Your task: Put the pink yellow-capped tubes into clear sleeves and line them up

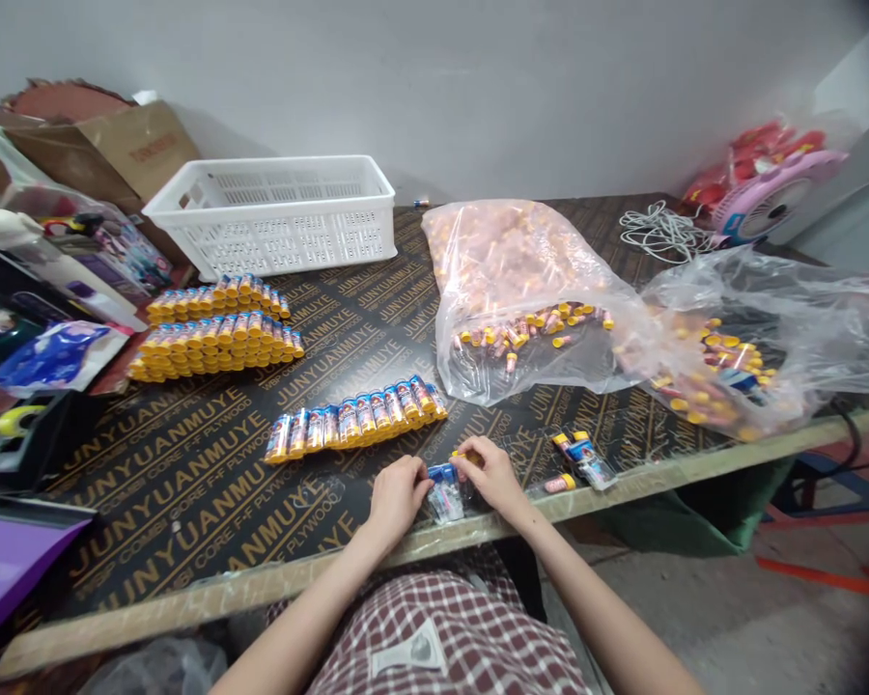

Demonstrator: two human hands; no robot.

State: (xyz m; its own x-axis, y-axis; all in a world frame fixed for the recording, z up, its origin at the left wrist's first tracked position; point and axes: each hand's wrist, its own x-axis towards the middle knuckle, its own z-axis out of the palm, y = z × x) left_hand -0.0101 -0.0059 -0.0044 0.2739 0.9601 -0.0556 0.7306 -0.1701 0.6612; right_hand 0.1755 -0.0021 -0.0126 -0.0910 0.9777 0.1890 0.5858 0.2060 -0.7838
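At the table's front edge my left hand [400,494] pinches the left side of a small clear packet with a blue top [446,497]. On its right side, my right hand [490,475] has its fingers closed on a small yellow-ended tube [466,456], partly hidden by the fingers. Just behind my hands lies a row of blue and yellow tubes [362,419]. To the right of my right hand are a loose tube [559,484] and a blue-topped clear packet [591,460] with tubes beside it.
Stacked tubes [217,343] stand at the left, before a white basket [282,227]. A large clear bag of tubes [521,280] lies behind my hands, with another open bag [731,357] to its right. A pink fan [774,198] and a white cable [662,232] are at the back right.
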